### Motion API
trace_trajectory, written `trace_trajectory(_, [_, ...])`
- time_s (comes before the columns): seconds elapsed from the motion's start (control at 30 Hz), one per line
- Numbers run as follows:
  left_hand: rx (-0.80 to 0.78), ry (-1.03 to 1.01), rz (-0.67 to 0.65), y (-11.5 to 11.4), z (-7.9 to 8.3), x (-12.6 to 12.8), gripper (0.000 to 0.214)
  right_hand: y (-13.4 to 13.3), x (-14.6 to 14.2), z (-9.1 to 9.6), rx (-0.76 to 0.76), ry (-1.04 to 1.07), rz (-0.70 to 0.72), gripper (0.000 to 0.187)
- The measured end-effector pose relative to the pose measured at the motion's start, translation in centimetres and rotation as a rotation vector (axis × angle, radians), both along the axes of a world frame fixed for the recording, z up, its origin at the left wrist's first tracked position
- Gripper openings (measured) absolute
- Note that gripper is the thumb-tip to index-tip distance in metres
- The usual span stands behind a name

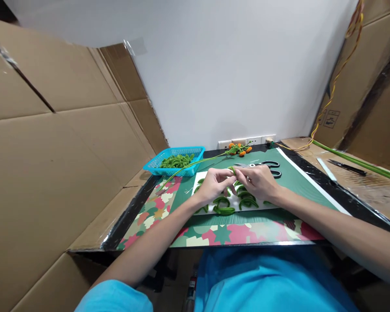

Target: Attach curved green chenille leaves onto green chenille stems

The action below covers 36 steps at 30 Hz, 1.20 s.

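Strip of green fuzz, pinched in the fingertips of left hand and right hand, over a white sheet scattered with curled green pieces, scissors beyond, blue basket off to the left

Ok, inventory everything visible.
Perforated plastic basket: one, blue, left.
Flat sheet: one, white, centre.
Fuzzy strips: many, green, basket and sheet.
Flower stem: one, orange and green, back centre.
Metal scissors: one, black handled, centre right.
Patterned mat: one, mostly green, centre.
Sockets: several, white, wall.
Wiring: some, yellow, right.
Cardboard panels: several, brown, sides.
Stems: some, green, right.
Slim tool: one, black, right.
Shirt: one, blue, bottom.
Left hand, right hand: one each, centre.
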<state>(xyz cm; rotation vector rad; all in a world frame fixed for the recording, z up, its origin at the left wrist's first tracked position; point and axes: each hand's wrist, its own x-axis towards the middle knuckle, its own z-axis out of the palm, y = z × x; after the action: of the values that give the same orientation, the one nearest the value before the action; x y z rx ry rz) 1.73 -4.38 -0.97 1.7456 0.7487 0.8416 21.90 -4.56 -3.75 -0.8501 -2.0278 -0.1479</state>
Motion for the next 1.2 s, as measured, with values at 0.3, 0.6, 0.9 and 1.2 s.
trace_trajectory(0.3, [-0.024, -0.075, 0.123, 0.7, -0.1, -0.3, 0.039, 1.2, 0.6, -0.3, 0.229, -0.001, -0.062, 0.025])
trace_trajectory(0.6, [0.016, -0.118, 0.149, 1.0, 0.3, -0.2, 0.038, 1.7, 1.2, 0.0, 0.258, -0.005, -0.037, 0.027])
trace_trajectory(0.9, [-0.164, -0.099, 0.045, 1.0, 0.7, -0.3, 0.035, 1.4, 1.5, 0.3, 0.239, -0.14, 0.058, 0.03])
trace_trajectory(1.2, [-0.287, -0.122, 0.01, 0.8, 1.0, -0.3, 0.032, 2.2, 1.8, 0.3, 0.248, -0.152, 0.129, 0.027])
